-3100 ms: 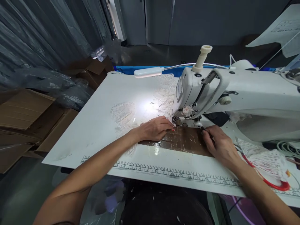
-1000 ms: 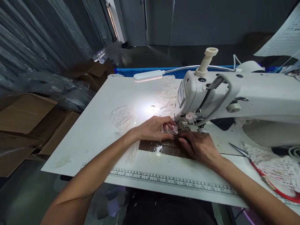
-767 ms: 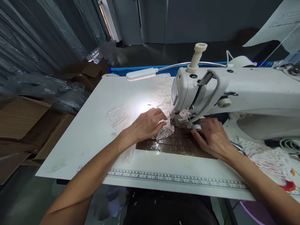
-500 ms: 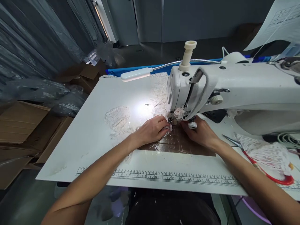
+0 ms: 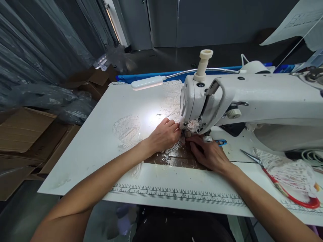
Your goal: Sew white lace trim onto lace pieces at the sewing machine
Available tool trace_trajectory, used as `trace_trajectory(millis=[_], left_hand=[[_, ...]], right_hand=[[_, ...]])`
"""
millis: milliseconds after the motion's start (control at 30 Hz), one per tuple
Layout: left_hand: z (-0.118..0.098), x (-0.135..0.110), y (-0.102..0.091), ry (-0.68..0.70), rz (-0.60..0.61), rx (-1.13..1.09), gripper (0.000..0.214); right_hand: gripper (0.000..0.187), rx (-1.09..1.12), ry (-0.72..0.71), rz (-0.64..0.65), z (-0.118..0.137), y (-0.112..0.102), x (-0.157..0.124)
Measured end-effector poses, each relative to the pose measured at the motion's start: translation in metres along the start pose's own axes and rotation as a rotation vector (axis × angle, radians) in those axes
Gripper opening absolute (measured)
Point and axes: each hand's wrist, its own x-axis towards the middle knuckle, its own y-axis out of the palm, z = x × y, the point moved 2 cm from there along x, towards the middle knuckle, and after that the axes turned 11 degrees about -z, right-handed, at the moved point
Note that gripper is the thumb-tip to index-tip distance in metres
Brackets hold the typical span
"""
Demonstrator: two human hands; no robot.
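The white lace [image 5: 176,147] lies at the near right of my curled left hand [image 5: 167,135] and just left of my half-bent right hand [image 5: 208,154], though I cannot tell whether either clamps it.

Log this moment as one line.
left hand: on white lace | right hand: beside lace, at sewing machine | lamp: lit

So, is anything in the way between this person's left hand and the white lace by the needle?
Nothing visible is: the left hand appears to be right on the white lace. The scissors lie off to the right.
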Motion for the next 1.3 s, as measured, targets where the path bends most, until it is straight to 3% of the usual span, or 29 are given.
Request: trace_trajectory(millis=[133,333,533,700,1000,1300], left_hand=[[0.0,0.0,0.002,0.045,0.132,0.053,0.028],[0.01,-0.003,-0.006,-0.052,0.158,-0.136,0.024],[0.013,-0.009,-0.013,-0.17,0.021,-0.306,0.023],[0.006,-0.01,-0.01,-0.119,0.1,-0.498,0.021],[0.005,-0.013,-0.002,-0.172,0.082,-0.531,0.022],[0.007,-0.013,0.001,-0.118,0.061,-0.489,0.021]], right_hand=[[0.035,-0.02,-0.112,0.073,0.01,0.002,-0.001],[0.037,0.027,-0.062,0.062,0.012,0.004,-0.003],[0.035,0.206,0.176,0.01,0.001,-0.007,0.002],[0.023,0.25,0.336,-0.092,-0.005,-0.012,0.004],[0.021,0.25,0.291,-0.094,-0.004,-0.011,0.001],[0.021,0.201,0.268,-0.066,-0.004,-0.009,0.001]])
